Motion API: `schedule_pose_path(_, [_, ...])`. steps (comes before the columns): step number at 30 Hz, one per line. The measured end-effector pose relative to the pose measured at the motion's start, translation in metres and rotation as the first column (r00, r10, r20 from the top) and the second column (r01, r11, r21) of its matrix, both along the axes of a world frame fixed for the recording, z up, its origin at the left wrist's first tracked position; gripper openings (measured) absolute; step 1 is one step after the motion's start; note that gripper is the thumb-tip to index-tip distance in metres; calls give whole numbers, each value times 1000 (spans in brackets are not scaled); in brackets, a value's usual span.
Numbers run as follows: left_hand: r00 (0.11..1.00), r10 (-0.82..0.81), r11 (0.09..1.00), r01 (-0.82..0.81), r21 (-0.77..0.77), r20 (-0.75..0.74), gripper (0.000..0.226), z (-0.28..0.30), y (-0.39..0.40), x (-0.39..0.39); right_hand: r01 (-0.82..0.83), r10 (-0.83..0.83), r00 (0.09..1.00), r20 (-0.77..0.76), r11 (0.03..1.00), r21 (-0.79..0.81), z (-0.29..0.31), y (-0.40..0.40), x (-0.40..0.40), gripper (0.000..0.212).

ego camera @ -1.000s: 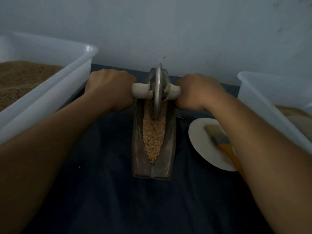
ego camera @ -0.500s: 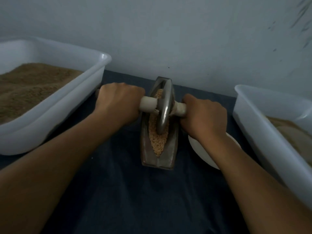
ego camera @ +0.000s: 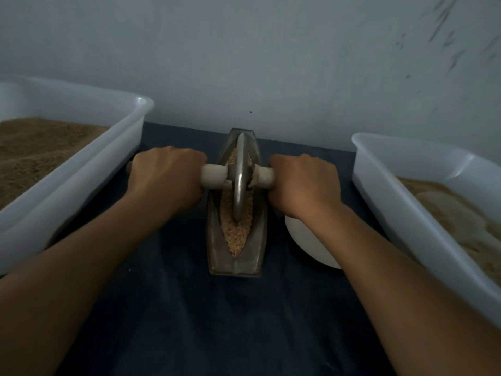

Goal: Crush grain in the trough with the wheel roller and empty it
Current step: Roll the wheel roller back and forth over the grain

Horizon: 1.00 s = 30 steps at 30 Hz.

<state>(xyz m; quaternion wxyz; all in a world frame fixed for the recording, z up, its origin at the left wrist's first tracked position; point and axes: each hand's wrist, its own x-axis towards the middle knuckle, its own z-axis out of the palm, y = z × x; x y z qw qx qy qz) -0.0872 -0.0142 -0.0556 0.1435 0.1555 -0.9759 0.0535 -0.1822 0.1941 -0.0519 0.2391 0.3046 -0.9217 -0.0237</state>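
wheel roller mid-trough, both hands clenched on its handle

the grain (ego camera: 235, 237) lies in one trough (ego camera: 235, 263) on the counter (ego camera: 217, 321); one wheel roller (ego camera: 240, 183) stands in it, left hand (ego camera: 168, 175) and right hand (ego camera: 305, 183) each gripping a handle end. uneven pressure could tip the narrow trough and spill grain. two white tubs (ego camera: 119, 147) flank it, and one white plate (ego camera: 306, 240) sits beside it.

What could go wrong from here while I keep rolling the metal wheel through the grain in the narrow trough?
1. The tan grain lies heaped near the rims of the narrow metal trough; a hard stroke could push some onto the dark cloth.
2. The left hand and right hand grip the pale handle close to the metal wheel; knuckles might hit the trough's rims.
3. The white plate lies under the right wrist and could get knocked.
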Motion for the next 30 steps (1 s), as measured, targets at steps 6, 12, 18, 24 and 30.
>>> schedule_pose_path(6, [999, 6, 998, -4, -57, 35, 16, 8, -4, -18, -5, -2, 989, 150, 999, 52, 7, -7, -23, 13])
schedule_pose_path(12, [999, -5, 997, 8, -71, 39, 15, 10, -10, -34, -29, 2, 968, 250, 994, 105, 13, -16, -48, 19])
schedule_pose_path(18, [1000, -24, 997, 24, -77, 4, 16, 9, -17, -51, -69, 21, 940, 340, 989, 130, 19, -24, -70, 23])
schedule_pose_path(24, [997, -54, 988, 45, -144, -57, 14, 9, -13, -48, -45, 37, 979, 200, 999, 31, 7, -17, -59, 22])
schedule_pose_path(30, [996, -52, 994, 44, -101, -73, 17, 4, -9, -30, -11, 14, 997, 76, 999, -49, -1, -11, -36, 13])
